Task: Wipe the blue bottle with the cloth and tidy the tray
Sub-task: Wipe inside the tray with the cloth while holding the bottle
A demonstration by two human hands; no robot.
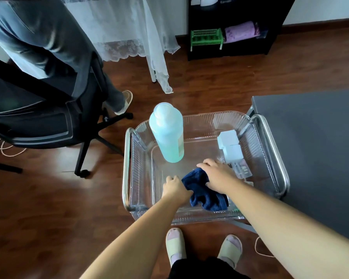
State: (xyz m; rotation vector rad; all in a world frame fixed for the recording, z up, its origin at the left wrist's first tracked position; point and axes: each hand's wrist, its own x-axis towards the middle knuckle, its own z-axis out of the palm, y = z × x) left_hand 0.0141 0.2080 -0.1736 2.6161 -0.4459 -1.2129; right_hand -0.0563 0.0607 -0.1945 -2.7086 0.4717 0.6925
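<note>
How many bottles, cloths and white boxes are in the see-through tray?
Bottle: 1
Cloth: 1
White boxes: 2
Total: 4

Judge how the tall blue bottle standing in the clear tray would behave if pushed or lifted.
The blue bottle stands tall and narrow, so a push near its top would probably tip it. It looks nearly full, so likely heavy. Its smooth wall may be slippery.
</note>
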